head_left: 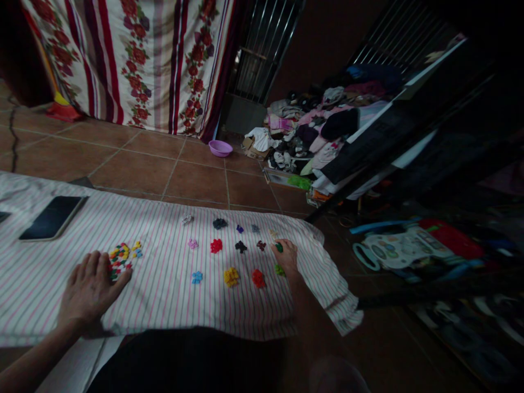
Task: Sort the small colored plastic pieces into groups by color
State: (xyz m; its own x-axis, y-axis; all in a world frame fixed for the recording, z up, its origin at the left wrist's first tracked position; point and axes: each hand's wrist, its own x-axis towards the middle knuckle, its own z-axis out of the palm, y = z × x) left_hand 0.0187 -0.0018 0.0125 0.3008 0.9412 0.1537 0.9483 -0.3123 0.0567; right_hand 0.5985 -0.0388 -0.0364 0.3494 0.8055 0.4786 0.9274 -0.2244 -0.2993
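My left hand [89, 286] lies flat on the striped cloth [164, 305], fingers stretched out. Its fingertips and thumb touch the edge of a mixed heap of small coloured pieces [120, 254]. On the right, my right hand [289, 256] reaches down to the cloth, thumb and fingers bent around small dark green pieces [279, 247]. Sorted little piles lie between the hands, among them red pieces [216, 246], black pieces [240, 247], yellow pieces [231, 277], orange-red pieces [258, 278] and blue pieces [197, 277]. Light green pieces [279, 269] sit just below my right hand.
A phone [53, 218] rests on the cloth at the left. Beyond the table are a tiled floor, a purple basin [220, 148], a flowered curtain [155, 65] and a heap of clothes [323, 120]. Dark frame bars [393, 300] stand at the right.
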